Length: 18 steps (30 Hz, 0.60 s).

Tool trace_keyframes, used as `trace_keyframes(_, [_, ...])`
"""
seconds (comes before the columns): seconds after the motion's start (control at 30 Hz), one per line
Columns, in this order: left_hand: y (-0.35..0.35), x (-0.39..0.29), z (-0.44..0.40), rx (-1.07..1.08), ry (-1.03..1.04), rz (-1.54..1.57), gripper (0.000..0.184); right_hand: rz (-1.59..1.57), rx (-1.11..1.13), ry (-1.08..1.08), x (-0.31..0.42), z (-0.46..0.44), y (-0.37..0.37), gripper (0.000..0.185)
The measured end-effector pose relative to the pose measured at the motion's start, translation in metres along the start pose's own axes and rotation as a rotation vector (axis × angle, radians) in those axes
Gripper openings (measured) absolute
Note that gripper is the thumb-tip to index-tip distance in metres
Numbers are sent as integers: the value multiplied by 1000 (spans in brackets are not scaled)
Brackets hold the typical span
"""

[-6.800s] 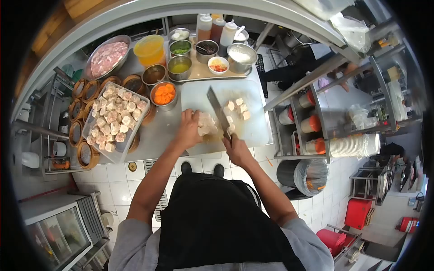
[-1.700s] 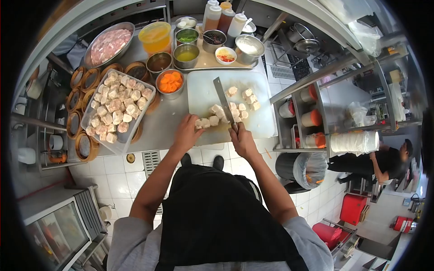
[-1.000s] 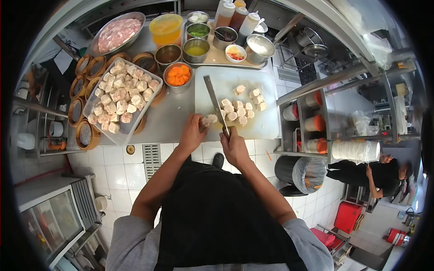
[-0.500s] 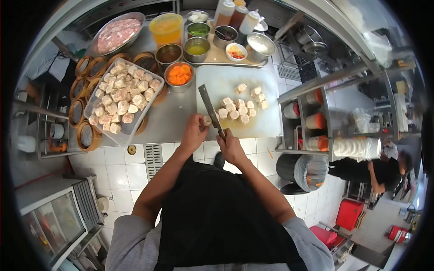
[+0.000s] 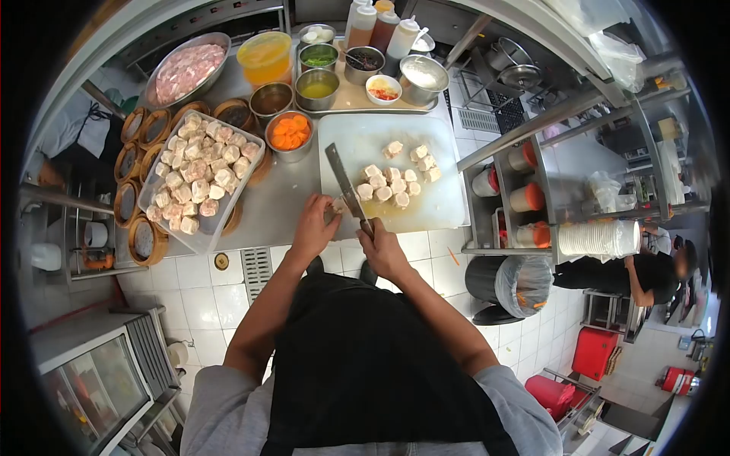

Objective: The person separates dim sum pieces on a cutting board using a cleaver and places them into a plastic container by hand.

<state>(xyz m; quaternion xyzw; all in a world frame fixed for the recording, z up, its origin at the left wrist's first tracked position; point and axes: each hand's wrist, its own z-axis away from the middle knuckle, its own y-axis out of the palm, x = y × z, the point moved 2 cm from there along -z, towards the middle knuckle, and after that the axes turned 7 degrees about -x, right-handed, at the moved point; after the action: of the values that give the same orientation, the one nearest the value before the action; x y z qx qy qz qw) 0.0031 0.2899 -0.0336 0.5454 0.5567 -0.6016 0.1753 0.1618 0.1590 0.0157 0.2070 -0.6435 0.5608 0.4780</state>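
Observation:
A white cutting board [image 5: 441,137] lies on the steel counter at the centre. Pale cubes [image 5: 395,186] sit on it, several grouped in the middle and several at the upper right. My right hand [image 5: 382,249] is closed round the handle of a cleaver [image 5: 346,181], whose blade slants up and left over the board's left part. Beside the blade, at the board's lower left edge, my left hand [image 5: 313,228] pinches a small pale piece [image 5: 339,205]. To the left, a clear plastic tub [image 5: 205,242] holds many similar pieces.
Bamboo steamers [image 5: 147,240] flank the tub. Behind stand a bowl of carrot slices [image 5: 290,132], a bowl of raw meat [image 5: 188,70], an orange container [image 5: 265,59] and squeeze bottles [image 5: 401,39]. A lined bin [image 5: 523,286] is at the right. People stand at far right and far left.
Since the earliest frame, the larger pale pieces on the board have become more numerous separate cubes. Cleaver and right hand have shifted left, close to my left hand.

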Motion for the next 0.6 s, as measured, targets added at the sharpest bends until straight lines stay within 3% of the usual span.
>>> trace_keyframes(0.23, [5,-2,3,-87,10,29,37,2,-69,-45,57,4,-29,28])
trace_keyframes(0.33, [5,-4,3,-87,-16,14,38,168,41,-59,-12,-4,9,30])
trace_keyframes(0.47, [9,9,6,-73,-64,32,46,182,51,-40,-28,-3,18,27])
trace_keyframes(0.53, [11,1,3,-125,41,-114,55,-4,22,16,-16,-2,0,28])
trace_keyframes(0.6, [8,-11,3,-135,137,-227,62,-127,62,228,5,3,-29,28])
